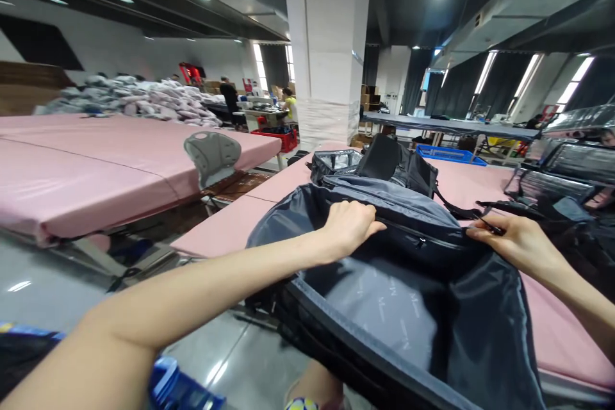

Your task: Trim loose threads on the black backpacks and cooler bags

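Gripping the far rim of the dark grey fabric bag (408,307), left hand (350,225) is curling closed; right hand (514,240) is pinching its right end. Bag is lying on pink padded table (225,230), long axis left-right, mouth facing the wearer.

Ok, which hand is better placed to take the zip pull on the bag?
Probably the right hand: it only pinches the bag at the zip's end. The left hand grips the rim in a fist, steadying it near the zip pull.
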Available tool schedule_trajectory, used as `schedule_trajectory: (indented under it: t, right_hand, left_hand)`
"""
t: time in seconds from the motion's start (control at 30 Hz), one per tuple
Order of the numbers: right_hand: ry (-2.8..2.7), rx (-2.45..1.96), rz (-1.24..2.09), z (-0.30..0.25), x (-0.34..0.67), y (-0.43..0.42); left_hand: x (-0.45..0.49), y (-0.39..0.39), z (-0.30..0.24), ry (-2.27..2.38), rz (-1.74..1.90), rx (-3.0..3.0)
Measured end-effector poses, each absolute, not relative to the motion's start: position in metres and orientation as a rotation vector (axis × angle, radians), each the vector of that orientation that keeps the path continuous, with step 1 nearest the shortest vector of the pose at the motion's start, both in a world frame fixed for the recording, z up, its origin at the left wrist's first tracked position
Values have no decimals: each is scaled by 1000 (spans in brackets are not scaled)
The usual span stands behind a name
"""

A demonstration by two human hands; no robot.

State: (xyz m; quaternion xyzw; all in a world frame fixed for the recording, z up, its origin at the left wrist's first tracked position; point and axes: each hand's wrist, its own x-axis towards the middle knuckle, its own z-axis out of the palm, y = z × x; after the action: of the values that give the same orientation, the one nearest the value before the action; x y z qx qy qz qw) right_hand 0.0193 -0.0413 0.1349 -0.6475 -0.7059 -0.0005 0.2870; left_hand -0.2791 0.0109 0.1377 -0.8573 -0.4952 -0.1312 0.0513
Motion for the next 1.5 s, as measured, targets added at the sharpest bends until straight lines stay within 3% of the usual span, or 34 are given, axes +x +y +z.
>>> schedule_trajectory:
  t: [0.1,0.23,0.43,0.63,0.87,1.23,1.43,1.5]
  right_hand:
    - [-1935,-1805,-67,137,18,-42]
    - [-1969,-1783,-710,148,-4,-48]
    - [-2226,-1238,-1288,159,-68,-47]
    - [-2358,-851,-1544,163,-94,-36]
    - [-2348,-978,-1662,170,-86,-44]
    - [-2413,-823,-1702,168,-105,-36]
    - [-2393,-897,-1633,163,-93,-24]
    - [-2424,-966,-1593,163,-89,-22]
  left_hand:
    - [-281,17,136,-1559,-457,-2499]
    - [-269,33,118,-1521,-706,-2494]
    - [-277,39,104,-1276,-1023,-2659]
    - [-286,37,108,-1059,-1137,-2916]
    - [-290,36,114,-1052,-1011,-3019]
    - [-289,32,115,-1104,-924,-3007]
    - [-323,21,142,-845,-313,-3216]
    - [-340,26,155,-999,-357,-3118]
